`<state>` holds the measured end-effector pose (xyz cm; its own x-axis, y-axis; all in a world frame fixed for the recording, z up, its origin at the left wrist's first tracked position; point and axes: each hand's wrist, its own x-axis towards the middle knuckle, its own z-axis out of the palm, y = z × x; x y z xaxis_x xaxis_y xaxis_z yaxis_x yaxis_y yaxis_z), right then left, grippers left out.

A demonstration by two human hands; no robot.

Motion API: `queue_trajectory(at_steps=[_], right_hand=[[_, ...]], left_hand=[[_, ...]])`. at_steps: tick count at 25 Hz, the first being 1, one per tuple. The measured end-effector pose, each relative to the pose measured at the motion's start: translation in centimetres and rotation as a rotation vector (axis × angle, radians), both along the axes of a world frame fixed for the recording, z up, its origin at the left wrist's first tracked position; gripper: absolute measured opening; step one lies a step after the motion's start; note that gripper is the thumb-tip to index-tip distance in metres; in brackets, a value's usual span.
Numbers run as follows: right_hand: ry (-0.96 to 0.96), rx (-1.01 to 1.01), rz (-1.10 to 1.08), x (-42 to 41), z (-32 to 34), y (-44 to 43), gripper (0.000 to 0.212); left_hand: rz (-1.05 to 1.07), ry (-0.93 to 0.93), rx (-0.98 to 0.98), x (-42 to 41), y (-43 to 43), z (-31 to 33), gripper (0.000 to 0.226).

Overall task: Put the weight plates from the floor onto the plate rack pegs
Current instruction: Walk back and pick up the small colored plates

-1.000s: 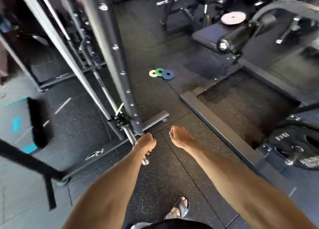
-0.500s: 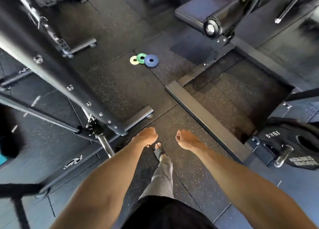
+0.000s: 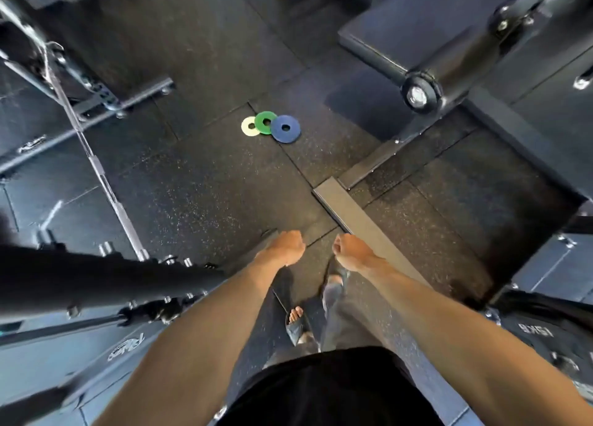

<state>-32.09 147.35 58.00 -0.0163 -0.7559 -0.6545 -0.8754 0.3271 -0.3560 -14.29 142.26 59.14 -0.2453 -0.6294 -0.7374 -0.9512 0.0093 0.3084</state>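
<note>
Three small weight plates lie overlapping on the dark rubber floor ahead: a pale yellow plate, a green plate and a blue plate. My left hand and my right hand hang in front of me, well short of the plates, both loosely curled and holding nothing. A large black 15 kg plate sits on a peg at the right edge. My sandalled feet show below my hands.
A black rack upright crosses the left foreground, with a barbell slanting behind it. A padded roller juts out at upper right above a bench pad. A grey floor beam runs diagonally right of my hands.
I have stepped forward and the view has tilted down. The three small plates now sit nearer and lower in view. Both hands stay curled and hold nothing.
</note>
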Motion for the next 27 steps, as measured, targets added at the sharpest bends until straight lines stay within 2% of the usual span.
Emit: queue_trajectory(at_steps=[4,14,22,27], right_hand=[[-0.039,0.020,0.040,-1.6,-2.6,-10.9,0.025],[-0.073,0.014,0.189,-1.9,-2.1,-36.3,0.028],[-0.037,0.039,0.156,0.7,-5.6,-52.4,0.029],[-0.005,0.087,0.100,3.0,-7.1,-61.9,0.028]], left_hand=[[0.103,-0.010,-0.029,-1.4,-9.5,-1.2,0.033],[0.328,0.046,-0.064,-3.5,-31.5,-0.3,0.029],[0.278,0.007,0.024,0.1,-48.3,-5.6,0.032],[0.236,0.060,0.077,2.0,-58.2,-8.3,0.031]])
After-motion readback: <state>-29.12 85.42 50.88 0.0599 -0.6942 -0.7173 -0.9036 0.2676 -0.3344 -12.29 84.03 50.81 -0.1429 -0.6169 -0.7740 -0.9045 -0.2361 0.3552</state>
